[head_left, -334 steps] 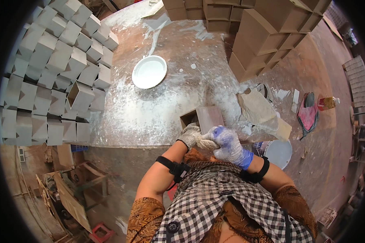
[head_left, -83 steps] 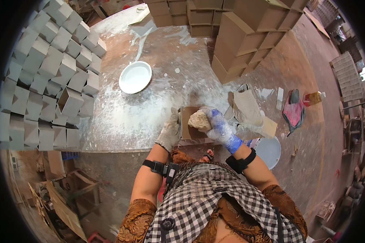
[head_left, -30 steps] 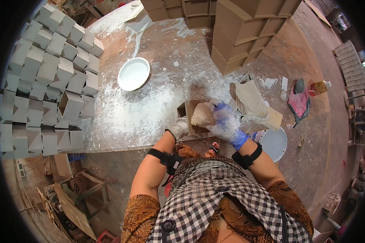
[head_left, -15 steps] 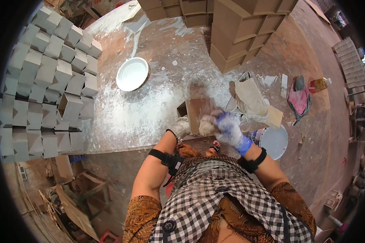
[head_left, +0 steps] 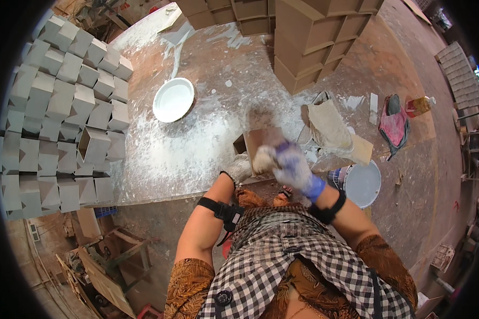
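Observation:
A brown cardboard-like box point(head_left: 263, 139) with one dark open end stands near the table's front edge. My left hand point(head_left: 238, 168), in a pale knit glove, holds it at its left side; most of the fingertips are hidden. In a blue and white stained glove, my right hand point(head_left: 294, 169) is closed around a pale sponge-like wad point(head_left: 264, 159), which lies against the box's face. Motion smears the wad, so its exact kind cannot be made out.
Pale boxes point(head_left: 58, 106) are stacked along the left, brown boxes point(head_left: 303, 37) at the back. A white basin point(head_left: 174, 100) sits left of centre. Right of my hands lie a crusted cloth point(head_left: 329, 123), a pink-grey cloth point(head_left: 394, 125) and a bottle point(head_left: 418, 106); a lidded bucket point(head_left: 363, 184) stands below.
My right hand and the wad have shifted a little left across the box's face. The left hand stays on the box, which keeps nearly the same place.

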Motion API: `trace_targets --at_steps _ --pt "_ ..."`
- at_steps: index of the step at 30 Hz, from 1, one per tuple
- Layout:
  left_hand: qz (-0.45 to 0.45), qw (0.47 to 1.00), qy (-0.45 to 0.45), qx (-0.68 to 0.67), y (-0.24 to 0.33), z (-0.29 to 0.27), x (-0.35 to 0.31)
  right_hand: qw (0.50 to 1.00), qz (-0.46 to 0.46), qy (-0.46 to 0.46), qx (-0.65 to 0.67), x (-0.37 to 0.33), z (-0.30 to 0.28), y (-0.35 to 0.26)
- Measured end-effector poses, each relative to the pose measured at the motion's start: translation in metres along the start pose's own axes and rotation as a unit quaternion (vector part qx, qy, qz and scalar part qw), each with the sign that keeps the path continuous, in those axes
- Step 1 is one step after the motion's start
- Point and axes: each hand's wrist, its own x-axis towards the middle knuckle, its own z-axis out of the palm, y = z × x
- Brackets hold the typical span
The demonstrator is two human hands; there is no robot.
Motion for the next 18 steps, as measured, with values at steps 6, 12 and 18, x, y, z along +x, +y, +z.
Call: trace_targets --at_steps 6,12,18 --pt "0.255 0.924 0.073 0.275 0.01 -0.014 -0.02 0.994 0.053 0.065 -0.07 0.044 0.017 0.038" --pt "0.419 0.824 0.092 0.37 -0.051 0.019 0.029 0.989 -0.018 -0.018 -0.145 -0.024 0.005 -0.027" --pt "0.081 0.967 0.102 0.22 0.044 -0.002 -0.005 0.984 0.144 0.089 0.061 0.049 0.027 0.067"
